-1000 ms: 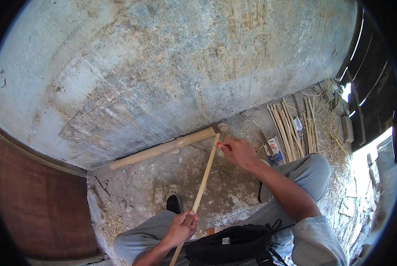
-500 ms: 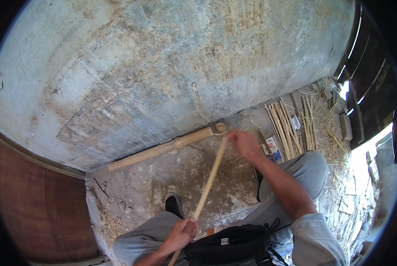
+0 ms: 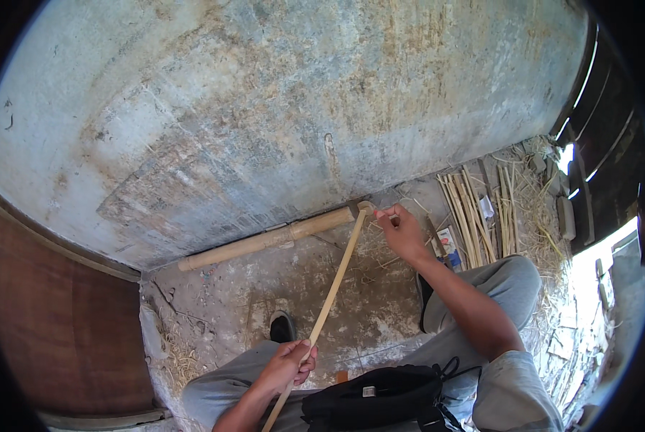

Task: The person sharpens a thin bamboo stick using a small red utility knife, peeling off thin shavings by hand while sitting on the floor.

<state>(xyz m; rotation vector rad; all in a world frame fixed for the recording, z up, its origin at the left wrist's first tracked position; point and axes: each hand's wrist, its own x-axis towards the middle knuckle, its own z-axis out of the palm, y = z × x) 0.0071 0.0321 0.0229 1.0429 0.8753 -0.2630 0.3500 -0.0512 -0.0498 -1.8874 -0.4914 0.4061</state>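
A long pale bamboo strip point(image 3: 337, 281) slants from my lap up toward the wall. My left hand point(image 3: 288, 366) is closed around its lower part, with the lower end running past the hand to the picture's edge. Beside the upper end is my right hand point(image 3: 403, 232), its fingers curled into a pinch. A small gap shows between that hand and the strip; whatever the pinch may hold is too small to make out. Behind the strip's tip, a thick bamboo pole point(image 3: 265, 243) lies on the floor along the wall's foot.
Several thin sticks point(image 3: 468, 216) lie in bundles at the right, near a knife-like blade point(image 3: 435, 234) and a small printed packet point(image 3: 448, 245). A black bag point(image 3: 373, 397) rests on my lap. Shavings point(image 3: 178, 360) litter the floor. A stained wall point(image 3: 265, 108) rises ahead; brown panel point(image 3: 56, 317) at left.
My right hand has moved slightly right, off the strip's upper end. My left hand has shifted a little left, still gripping the strip. The view has tilted slightly.
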